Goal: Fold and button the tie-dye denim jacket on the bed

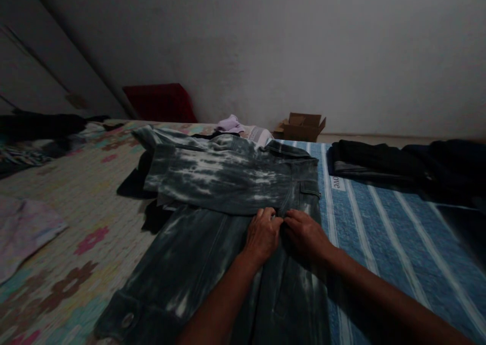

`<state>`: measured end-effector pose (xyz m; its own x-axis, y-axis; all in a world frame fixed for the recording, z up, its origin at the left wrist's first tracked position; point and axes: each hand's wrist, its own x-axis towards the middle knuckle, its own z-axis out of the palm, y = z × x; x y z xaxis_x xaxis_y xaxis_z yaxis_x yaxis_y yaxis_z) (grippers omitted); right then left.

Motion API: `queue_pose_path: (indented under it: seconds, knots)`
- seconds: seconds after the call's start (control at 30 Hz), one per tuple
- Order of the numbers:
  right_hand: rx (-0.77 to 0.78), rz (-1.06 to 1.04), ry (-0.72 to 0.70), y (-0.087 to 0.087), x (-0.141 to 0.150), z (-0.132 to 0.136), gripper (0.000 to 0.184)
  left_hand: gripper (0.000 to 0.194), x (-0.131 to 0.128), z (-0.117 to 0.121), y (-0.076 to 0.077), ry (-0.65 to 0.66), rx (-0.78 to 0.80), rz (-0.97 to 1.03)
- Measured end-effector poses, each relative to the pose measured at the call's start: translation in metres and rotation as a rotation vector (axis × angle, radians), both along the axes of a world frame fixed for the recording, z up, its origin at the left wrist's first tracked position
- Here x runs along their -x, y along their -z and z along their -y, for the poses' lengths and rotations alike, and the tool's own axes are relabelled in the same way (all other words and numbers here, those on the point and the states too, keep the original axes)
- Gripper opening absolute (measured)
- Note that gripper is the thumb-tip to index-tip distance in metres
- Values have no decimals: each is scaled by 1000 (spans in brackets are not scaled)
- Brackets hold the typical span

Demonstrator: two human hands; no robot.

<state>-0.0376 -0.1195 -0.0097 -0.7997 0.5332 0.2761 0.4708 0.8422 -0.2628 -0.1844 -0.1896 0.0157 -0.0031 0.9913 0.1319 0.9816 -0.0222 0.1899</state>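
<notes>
A grey-green bleached denim jacket (212, 183) lies spread on the bed, one sleeve folded across its upper part. My left hand (261, 236) and my right hand (306, 233) meet at the jacket's middle, near its front placket. Both have their fingers curled and pinched on the denim there. A cuff with a button (127, 318) lies at the near left.
A floral bedspread (76, 208) covers the left side and a blue striped blanket (379, 218) the right. Dark folded clothes (398, 162) lie at the right, more dark clothes (41, 127) at far left. A cardboard box (301, 127) and a red cushion (159, 102) stand by the wall.
</notes>
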Motion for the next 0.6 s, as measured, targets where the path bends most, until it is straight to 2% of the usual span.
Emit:
queue_pose_path:
  seconds: [0.1,0.27,0.37,0.6]
  knots:
    - [19,116,36,7,0,9,47,26,5,4,4,8,-42,13]
    - [63,218,29,6,0,12,77,31,10,6,11,19,-86,23]
    - [82,240,49,3,-1,15,84,33,12,5,13,25,-99,39]
    - [108,233,148,-3,0,24,88,33,13,4,17,29,-112,61]
